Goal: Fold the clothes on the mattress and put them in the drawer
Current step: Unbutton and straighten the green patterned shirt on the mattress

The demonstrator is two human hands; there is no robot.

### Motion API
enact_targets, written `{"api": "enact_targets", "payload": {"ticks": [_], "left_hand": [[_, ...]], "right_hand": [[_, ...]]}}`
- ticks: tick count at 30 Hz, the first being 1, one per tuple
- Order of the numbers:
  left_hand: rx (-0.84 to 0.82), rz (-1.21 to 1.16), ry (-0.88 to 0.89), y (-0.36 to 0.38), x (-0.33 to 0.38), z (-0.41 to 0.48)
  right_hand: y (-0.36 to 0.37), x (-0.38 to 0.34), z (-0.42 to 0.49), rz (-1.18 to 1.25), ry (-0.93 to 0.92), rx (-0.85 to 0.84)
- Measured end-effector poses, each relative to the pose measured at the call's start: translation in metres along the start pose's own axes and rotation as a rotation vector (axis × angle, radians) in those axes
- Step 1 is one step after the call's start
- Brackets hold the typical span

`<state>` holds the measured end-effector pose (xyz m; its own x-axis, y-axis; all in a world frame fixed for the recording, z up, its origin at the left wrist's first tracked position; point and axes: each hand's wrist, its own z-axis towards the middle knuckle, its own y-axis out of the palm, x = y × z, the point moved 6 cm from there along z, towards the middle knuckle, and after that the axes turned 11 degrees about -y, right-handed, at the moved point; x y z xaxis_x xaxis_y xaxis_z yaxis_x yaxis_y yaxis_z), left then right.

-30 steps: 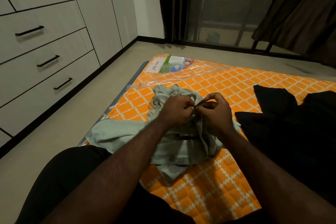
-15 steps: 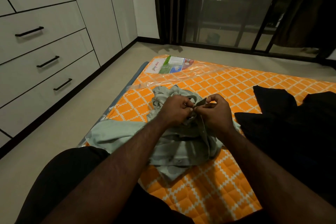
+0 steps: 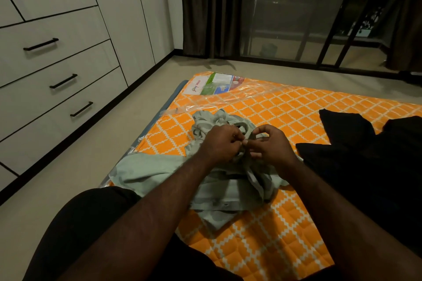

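Observation:
A crumpled pale green shirt (image 3: 228, 191) lies on the orange patterned mattress (image 3: 274, 242) in front of me. My left hand (image 3: 220, 143) and my right hand (image 3: 272, 143) meet over the shirt's upper part, fingers curled, each pinching a bit of its fabric near the collar. One sleeve spreads out to the left toward the mattress edge. A dark garment (image 3: 370, 162) lies in a heap on the mattress to the right. The drawers (image 3: 68, 80) with black bar handles stand shut in the white cabinet at the left.
A strip of beige floor (image 3: 75, 166) runs between the mattress and the cabinet. Clear plastic wrap and a printed label (image 3: 214, 85) cover the mattress's far corner. Dark curtains and a glass door (image 3: 285, 18) stand at the back. My knee (image 3: 91, 230) is at the lower left.
My hands stay on the shirt's collar area with small finger movements. The view has tilted up slightly, showing more of the glass door.

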<state>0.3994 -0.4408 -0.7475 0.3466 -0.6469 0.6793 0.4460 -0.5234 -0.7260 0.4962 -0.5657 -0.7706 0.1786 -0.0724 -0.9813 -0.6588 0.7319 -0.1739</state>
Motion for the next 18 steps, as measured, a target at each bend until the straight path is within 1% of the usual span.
{"api": "enact_targets", "payload": {"ticks": [3, 6, 8, 10, 11, 15, 18], "left_hand": [[0.028, -0.039, 0.02, 0.002, 0.001, -0.003], [0.113, -0.131, -0.089, -0.001, -0.007, -0.002], [0.136, -0.101, -0.173, 0.0, -0.014, 0.0], [0.092, -0.038, -0.223, 0.006, -0.019, 0.002], [0.063, -0.047, -0.247, 0.009, -0.021, 0.001], [0.006, -0.208, -0.38, 0.009, -0.024, -0.001], [-0.062, -0.396, -0.488, 0.008, -0.024, -0.004]], "right_hand": [[0.002, 0.001, -0.002, 0.128, 0.071, -0.015], [0.001, 0.001, -0.004, 0.178, 0.075, 0.005], [0.002, 0.004, -0.004, 0.201, 0.08, 0.016], [0.004, 0.006, -0.003, 0.199, 0.086, 0.016], [0.005, 0.007, -0.002, 0.186, 0.09, 0.021], [0.004, 0.008, -0.002, 0.171, 0.076, 0.062], [-0.001, 0.008, -0.002, 0.124, 0.033, 0.101]]}}
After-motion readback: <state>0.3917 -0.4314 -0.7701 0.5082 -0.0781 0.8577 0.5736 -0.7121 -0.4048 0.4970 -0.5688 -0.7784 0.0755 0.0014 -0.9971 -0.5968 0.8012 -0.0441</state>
